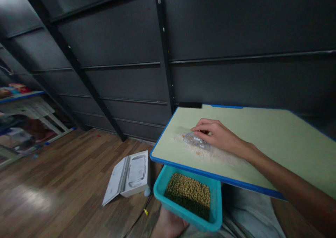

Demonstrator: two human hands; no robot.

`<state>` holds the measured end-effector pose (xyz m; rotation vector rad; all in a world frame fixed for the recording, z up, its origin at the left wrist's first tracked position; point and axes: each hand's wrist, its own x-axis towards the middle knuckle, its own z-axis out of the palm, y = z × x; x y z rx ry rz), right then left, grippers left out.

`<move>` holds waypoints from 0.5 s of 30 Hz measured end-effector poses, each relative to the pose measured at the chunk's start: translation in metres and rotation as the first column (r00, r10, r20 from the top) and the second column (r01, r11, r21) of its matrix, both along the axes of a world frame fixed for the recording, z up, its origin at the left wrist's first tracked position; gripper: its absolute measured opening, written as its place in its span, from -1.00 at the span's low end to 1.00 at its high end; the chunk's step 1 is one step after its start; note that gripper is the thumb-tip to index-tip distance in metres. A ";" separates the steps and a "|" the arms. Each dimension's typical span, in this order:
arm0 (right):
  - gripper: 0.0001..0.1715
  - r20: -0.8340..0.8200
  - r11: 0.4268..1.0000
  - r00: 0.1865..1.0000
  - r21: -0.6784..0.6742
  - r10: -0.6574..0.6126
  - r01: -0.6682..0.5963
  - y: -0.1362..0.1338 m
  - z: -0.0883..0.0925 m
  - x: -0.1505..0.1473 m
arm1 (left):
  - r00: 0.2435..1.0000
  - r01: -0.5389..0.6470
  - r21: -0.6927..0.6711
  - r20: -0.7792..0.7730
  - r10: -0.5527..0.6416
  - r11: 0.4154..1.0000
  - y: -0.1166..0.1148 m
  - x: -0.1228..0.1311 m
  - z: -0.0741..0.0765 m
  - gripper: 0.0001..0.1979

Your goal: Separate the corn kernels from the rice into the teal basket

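Head view | our right hand (214, 133) pinches the clear plastic piece (196, 142) amid pale grains (222, 156), toward the near-left corner of the table (257, 126) | left hand (171, 222) under the tub (216, 199), grip hidden, we can't tell | we'd best press low, tub snug beneath the near edge

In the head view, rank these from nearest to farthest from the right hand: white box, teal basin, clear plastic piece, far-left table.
1. Clear plastic piece, at the right hand.
2. Teal basin, below the tabletop's near edge.
3. White box, open on the floor, left.
4. Far-left table, beyond the box.
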<state>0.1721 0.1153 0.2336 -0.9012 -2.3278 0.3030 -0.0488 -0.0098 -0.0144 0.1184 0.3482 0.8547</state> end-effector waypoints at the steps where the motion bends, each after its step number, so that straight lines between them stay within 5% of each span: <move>1: -0.74 -0.013 1.000 1.000 0.018 -0.016 0.017 0.002 0.001 0.003 | 1.000 0.018 0.024 0.022 -0.018 1.000 -0.001 0.004 0.002 -0.61; 5: -0.76 -0.079 0.994 0.993 0.059 -0.083 0.088 0.010 -0.004 0.013 | 0.995 -0.001 0.145 0.096 -0.013 0.989 -0.001 0.012 0.006 -0.58; 10: -0.78 -0.190 0.975 0.964 0.085 -0.184 0.203 0.023 -0.012 0.028 | 0.984 -0.035 0.259 0.175 -0.011 0.965 0.002 0.006 -0.017 -0.48; 15: -0.78 -0.409 0.925 0.829 -0.154 -0.380 0.347 0.053 -0.024 0.059 | 0.984 -0.044 0.296 0.178 -0.010 0.954 0.006 0.001 -0.039 -0.42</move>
